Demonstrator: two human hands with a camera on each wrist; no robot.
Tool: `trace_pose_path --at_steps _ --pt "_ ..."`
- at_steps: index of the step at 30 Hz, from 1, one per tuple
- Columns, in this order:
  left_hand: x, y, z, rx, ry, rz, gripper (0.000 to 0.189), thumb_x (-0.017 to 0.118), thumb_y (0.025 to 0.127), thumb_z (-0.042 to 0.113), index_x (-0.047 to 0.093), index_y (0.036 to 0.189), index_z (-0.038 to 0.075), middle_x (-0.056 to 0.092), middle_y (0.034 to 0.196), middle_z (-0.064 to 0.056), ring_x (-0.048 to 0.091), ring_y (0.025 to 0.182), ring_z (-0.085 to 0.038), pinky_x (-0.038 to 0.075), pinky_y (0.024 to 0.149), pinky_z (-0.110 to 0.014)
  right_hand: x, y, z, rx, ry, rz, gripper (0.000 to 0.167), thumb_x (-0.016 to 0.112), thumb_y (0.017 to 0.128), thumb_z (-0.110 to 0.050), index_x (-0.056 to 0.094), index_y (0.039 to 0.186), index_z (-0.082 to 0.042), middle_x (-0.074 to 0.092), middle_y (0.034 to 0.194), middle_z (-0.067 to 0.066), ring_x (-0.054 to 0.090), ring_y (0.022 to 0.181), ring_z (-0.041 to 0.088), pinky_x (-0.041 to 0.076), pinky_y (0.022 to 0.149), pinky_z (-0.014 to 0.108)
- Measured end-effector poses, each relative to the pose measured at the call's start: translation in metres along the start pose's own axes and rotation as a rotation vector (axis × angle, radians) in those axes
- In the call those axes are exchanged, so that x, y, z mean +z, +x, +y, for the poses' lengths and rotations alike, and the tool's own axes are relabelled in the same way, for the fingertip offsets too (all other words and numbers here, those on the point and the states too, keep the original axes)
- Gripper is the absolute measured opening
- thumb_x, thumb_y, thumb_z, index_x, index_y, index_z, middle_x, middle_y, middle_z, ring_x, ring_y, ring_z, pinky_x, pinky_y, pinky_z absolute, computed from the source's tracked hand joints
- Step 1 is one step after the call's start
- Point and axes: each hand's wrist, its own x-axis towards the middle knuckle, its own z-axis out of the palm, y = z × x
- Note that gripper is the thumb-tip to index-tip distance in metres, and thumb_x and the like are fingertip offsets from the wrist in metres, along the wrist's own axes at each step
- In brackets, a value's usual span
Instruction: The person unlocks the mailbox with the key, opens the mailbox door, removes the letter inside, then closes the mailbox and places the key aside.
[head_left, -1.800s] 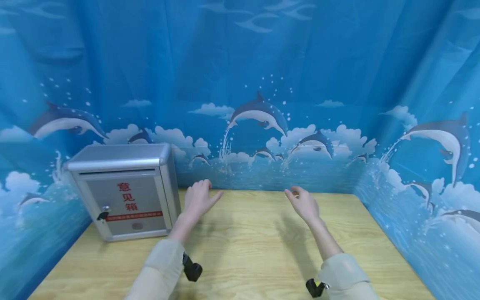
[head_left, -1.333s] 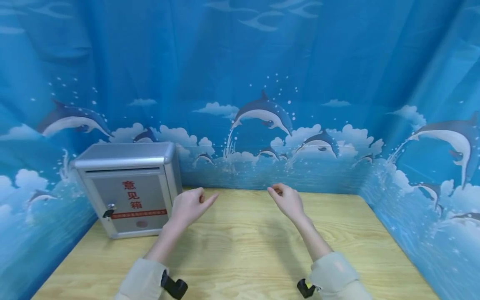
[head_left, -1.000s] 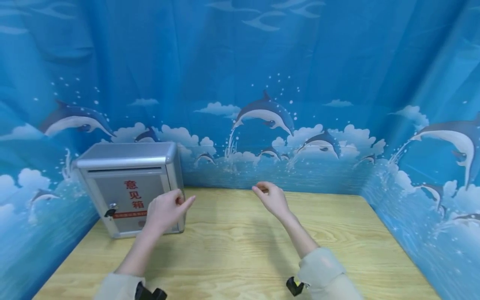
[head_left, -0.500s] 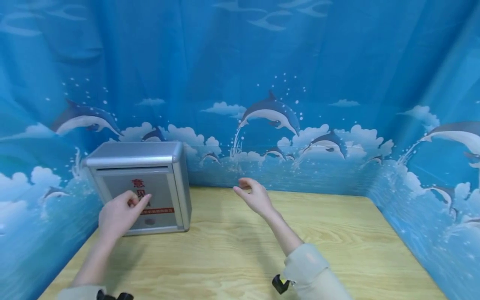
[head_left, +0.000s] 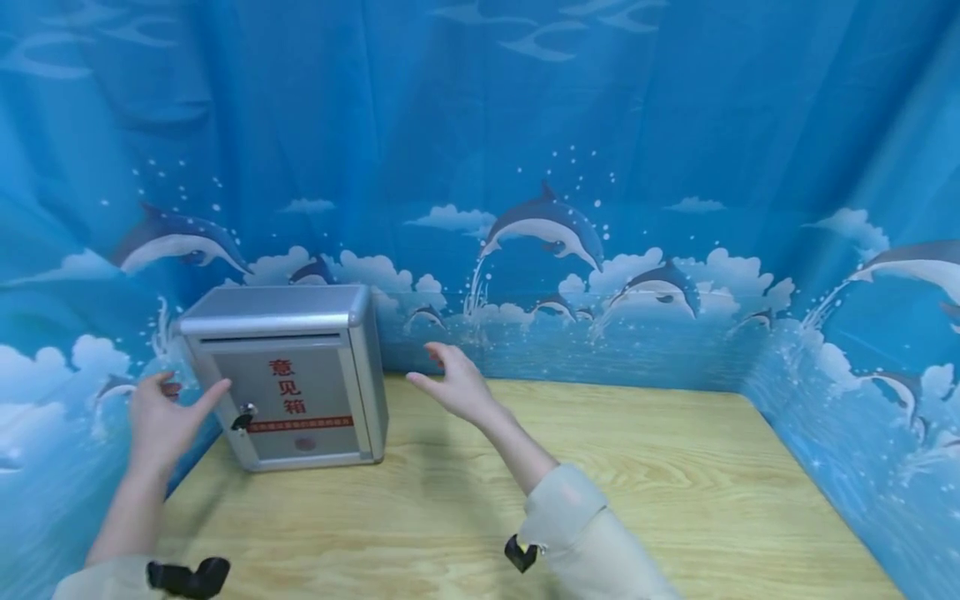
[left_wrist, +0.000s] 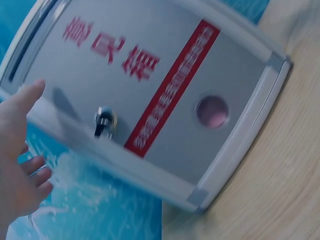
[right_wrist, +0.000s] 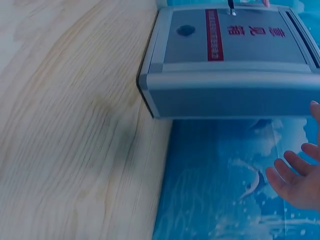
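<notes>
- Box (head_left: 326, 375): upright on the table (head_left: 637, 500), towards its left rear, between the 2 hands.
- Left hand (head_left: 159, 425): thumb held out from loosely bent fingers, holding nothing, just beside the box's left side.
- Right hand (head_left: 459, 385): spread, holding nothing, near the box's right side.
- Lock (head_left: 248, 409): left of 3 red characters (head_left: 288, 387).
- Curtain (head_left: 450, 100): blue, dolphin-printed.

A blue curtain (head_left: 480, 100) is enclosing the table (head_left: 637, 517) at the rear and both sides, hanging in soft vertical folds. Its print is displaying leaping dolphins (head_left: 543, 215), white clouds (head_left: 450, 218) and pale water. The table is showing light, wavy wood grain. Diffuse light is casting soft shadows.
</notes>
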Motion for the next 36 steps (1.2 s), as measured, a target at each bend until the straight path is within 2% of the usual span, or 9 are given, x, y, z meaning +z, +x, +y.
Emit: trace_pose_path --at_steps 6,9,12,14,19,21,24,28,36 --pt "0.001 0.042 -0.053 -0.052 0.044 -0.268 0.104 0.048 0.086 0.060 -0.015 0.145 0.004 -0.001 0.148 -0.031 0.012 0.132 -0.050 0.027 0.094 -0.065 0.021 0.010 -0.016 0.031 0.006 0.002 0.065 0.060 0.088 -0.044 0.040 0.139 -0.009 0.045 0.135 0.010 0.046 0.119 0.024 0.042 0.093 0.038" --pt "0.007 0.062 -0.081 -0.023 0.088 -0.325 0.106 0.048 0.085 0.062 -0.017 0.144 0.003 0.003 0.146 -0.034 0.017 0.128 -0.052 0.034 0.080 -0.067 0.034 0.015 -0.022 0.057 0.048 0.022 0.066 0.060 0.088 -0.044 0.039 0.140 -0.009 0.042 0.136 0.010 0.044 0.122 0.024 0.041 0.095 0.039" --pt "0.011 0.072 -0.095 -0.003 0.041 -0.389 0.107 0.050 0.085 0.061 -0.016 0.144 0.001 0.001 0.144 -0.037 0.014 0.126 -0.057 0.034 0.074 -0.069 0.047 0.020 -0.027 0.079 0.088 0.073 0.066 0.060 0.087 -0.045 0.040 0.139 -0.009 0.044 0.133 0.009 0.045 0.121 0.022 0.041 0.095 0.037" --pt "0.016 0.073 -0.096 -0.006 0.039 -0.414 0.106 0.049 0.085 0.061 -0.016 0.144 0.001 -0.001 0.144 -0.037 0.011 0.127 -0.057 0.032 0.078 -0.070 0.054 0.023 -0.030 0.094 0.123 0.105 0.066 0.060 0.087 -0.045 0.041 0.138 -0.009 0.045 0.132 0.009 0.046 0.120 0.022 0.041 0.094 0.036" --pt "0.033 0.065 -0.083 0.016 -0.055 -0.392 0.095 0.051 0.087 0.057 -0.006 0.149 0.014 0.007 0.149 -0.026 0.013 0.133 -0.046 0.022 0.096 -0.066 0.068 0.026 -0.037 0.163 0.127 0.078 0.079 0.062 0.084 -0.049 0.029 0.144 -0.010 0.036 0.141 0.013 0.040 0.125 0.025 0.038 0.098 0.040" --pt "0.037 0.061 -0.076 0.036 -0.089 -0.362 0.089 0.052 0.087 0.056 0.000 0.150 0.020 0.014 0.149 -0.023 0.019 0.132 -0.043 0.025 0.094 -0.066 0.073 0.028 -0.038 0.180 0.097 0.049 0.086 0.063 0.082 -0.051 0.024 0.147 -0.010 0.032 0.143 0.015 0.038 0.127 0.027 0.037 0.099 0.040" --pt "0.031 0.046 -0.054 0.020 -0.140 -0.346 0.089 0.054 0.088 0.051 0.001 0.150 0.015 0.011 0.149 -0.026 0.016 0.133 -0.046 0.020 0.096 -0.067 0.081 0.028 -0.042 0.181 0.076 0.017 0.093 0.064 0.081 -0.052 0.018 0.148 -0.009 0.029 0.144 0.016 0.036 0.128 0.027 0.035 0.101 0.040" --pt "0.032 0.049 -0.056 -0.008 -0.132 -0.331 0.092 0.056 0.086 0.053 0.003 0.150 0.014 0.013 0.148 -0.026 0.017 0.132 -0.047 0.022 0.093 -0.069 0.089 0.029 -0.046 0.197 0.076 0.025 0.094 0.065 0.081 -0.052 0.015 0.149 -0.009 0.027 0.144 0.018 0.037 0.128 0.029 0.036 0.100 0.040" --pt "0.064 0.103 -0.136 -0.028 -0.179 -0.231 0.100 0.066 0.075 0.058 0.003 0.149 0.032 0.011 0.153 -0.013 0.014 0.136 -0.039 0.015 0.102 -0.062 0.098 0.033 -0.046 0.223 0.021 0.074 0.093 0.068 0.081 -0.044 0.013 0.149 -0.009 0.032 0.141 0.020 0.042 0.124 0.029 0.039 0.098 0.038"
